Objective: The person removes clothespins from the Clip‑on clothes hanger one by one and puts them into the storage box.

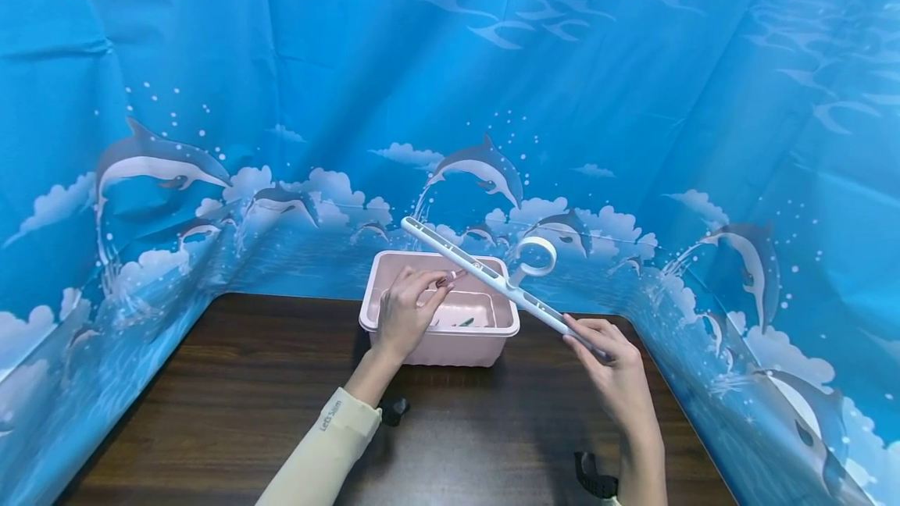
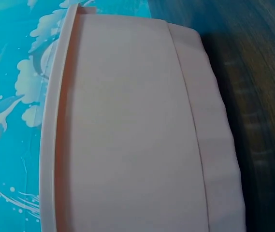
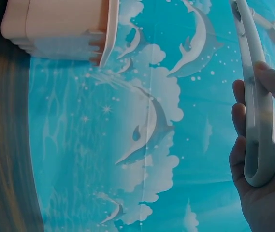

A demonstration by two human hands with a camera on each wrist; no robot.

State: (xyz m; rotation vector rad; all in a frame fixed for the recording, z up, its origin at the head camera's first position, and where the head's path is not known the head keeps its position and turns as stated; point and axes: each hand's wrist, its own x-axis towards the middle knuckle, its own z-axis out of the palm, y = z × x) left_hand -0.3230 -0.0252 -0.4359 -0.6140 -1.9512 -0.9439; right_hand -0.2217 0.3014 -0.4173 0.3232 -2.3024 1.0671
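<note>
My right hand (image 1: 608, 358) grips the lower right end of a long white slotted bar hanger (image 1: 460, 258) with an open ring-shaped hook at its middle. In the right wrist view, the fingers and thumb wrap round the rounded end of the hanger (image 3: 258, 145). The bar slants up to the left, over a pink plastic bin (image 1: 457, 350). Above the bin's left side, my left hand (image 1: 404, 311) pinches a small pale pink piece (image 1: 457, 276) close under the bar; its kind cannot be made out. The left wrist view shows only the bin's outer wall (image 2: 132, 121).
A small green item (image 1: 466, 322) and other small bits lie in the bin, partly hidden by its front rim. The bin stands at the back of a dark wooden table (image 1: 281, 397). A blue dolphin-print curtain (image 1: 450, 84) closes off the back and sides.
</note>
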